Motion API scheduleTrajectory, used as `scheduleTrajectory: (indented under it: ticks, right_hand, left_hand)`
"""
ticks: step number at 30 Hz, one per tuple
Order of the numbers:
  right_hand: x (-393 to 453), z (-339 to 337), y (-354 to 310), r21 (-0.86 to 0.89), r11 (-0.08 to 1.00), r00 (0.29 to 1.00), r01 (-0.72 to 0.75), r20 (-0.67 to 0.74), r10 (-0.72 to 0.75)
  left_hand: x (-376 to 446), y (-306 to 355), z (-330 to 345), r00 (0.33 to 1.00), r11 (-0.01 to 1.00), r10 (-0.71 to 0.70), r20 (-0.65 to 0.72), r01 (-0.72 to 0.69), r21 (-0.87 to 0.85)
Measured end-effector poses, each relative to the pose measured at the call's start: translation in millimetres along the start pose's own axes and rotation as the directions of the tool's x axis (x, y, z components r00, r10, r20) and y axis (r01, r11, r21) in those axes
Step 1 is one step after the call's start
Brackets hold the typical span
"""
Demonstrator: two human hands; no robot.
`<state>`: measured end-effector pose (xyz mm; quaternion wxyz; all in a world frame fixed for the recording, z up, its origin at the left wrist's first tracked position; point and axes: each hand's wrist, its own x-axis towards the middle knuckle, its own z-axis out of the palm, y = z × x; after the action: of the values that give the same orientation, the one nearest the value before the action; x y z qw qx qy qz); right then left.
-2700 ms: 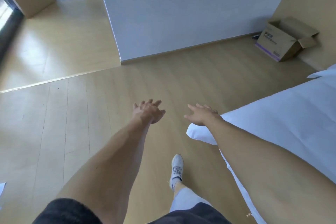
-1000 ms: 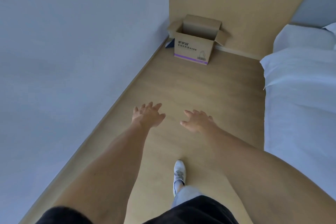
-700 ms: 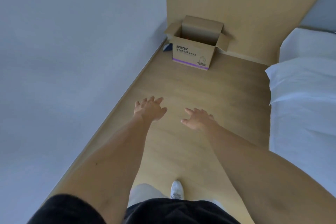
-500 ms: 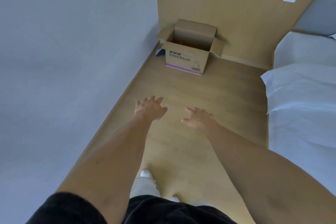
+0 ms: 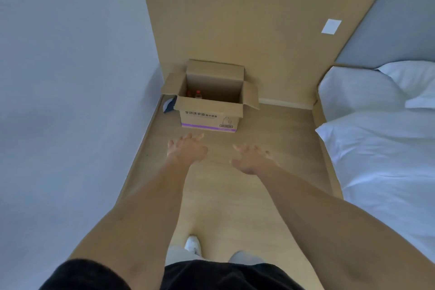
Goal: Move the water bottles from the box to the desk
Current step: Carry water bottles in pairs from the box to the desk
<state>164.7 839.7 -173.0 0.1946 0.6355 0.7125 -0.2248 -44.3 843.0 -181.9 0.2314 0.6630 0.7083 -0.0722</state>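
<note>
Cardboard, tan and printed with dark characters above a purple stripe, forms the open box point(image 5: 210, 107) standing on the wood floor point(image 5: 277, 139) in the corner ahead of me. Its four flaps are folded outward. Inside, against its left wall, I see the red caps and clear shoulders of two water bottles point(image 5: 195, 94); anything deeper in the box is hidden by the front panel. A small dark blue object point(image 5: 170, 104) is wedged between the box's left side and the pale grey wall point(image 5: 70, 77).

Both my bare arms stretch forward over the floor. My left hand point(image 5: 186, 151) floats palm down, fingers spread and nearly straight, released, holding and touching nothing. Its fingertips point(image 5: 196, 136) appear just below the box's front panel but do not touch it. My right hand point(image 5: 251, 159) is beside it, a little lower and to the right, fingers likewise loose and fanned, thumb pointing inward, grasping nothing.

To my right is a bed point(image 5: 381, 153) with white sheets and white pillows point(image 5: 409, 77), against a grey padded headboard point(image 5: 390, 30). A tan wooden wall panel point(image 5: 235, 12) rises behind the box, carrying a small white plate point(image 5: 331, 26). At the bottom edge are my black shirt point(image 5: 211, 275), pale trouser legs and one white shoe point(image 5: 193, 243).
</note>
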Motion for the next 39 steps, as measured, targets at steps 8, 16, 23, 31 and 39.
scheduleTrajectory:
  ticks: [8,16,23,31,39]
  right_hand:
    - [101,-83,-16,0.082,0.994,0.997,-0.073,-0.033,0.076]
    - [243,-139,-23,0.113,0.992,0.998,-0.057,-0.013,0.059]
    - [381,-205,-37,0.096,0.995,0.999,0.017,0.046,-0.021]
    - [486,-244,-41,0.103,0.995,0.992,0.008,0.125,-0.021]
    - [578,-263,-37,0.152,0.983,0.982,-0.100,0.175,0.073]
  left_hand:
    - [128,-2,-69,0.994,0.994,0.106,0.040,-0.108,0.035]
    - [263,-25,-109,0.996,0.996,0.076,0.054,-0.079,0.038]
    - [387,-46,-159,0.998,0.999,-0.039,0.053,0.040,-0.008]
    - [487,-53,-179,0.991,0.997,-0.075,0.114,0.077,-0.013]
    - [602,-69,-186,0.977,0.996,-0.038,0.209,0.055,-0.076]
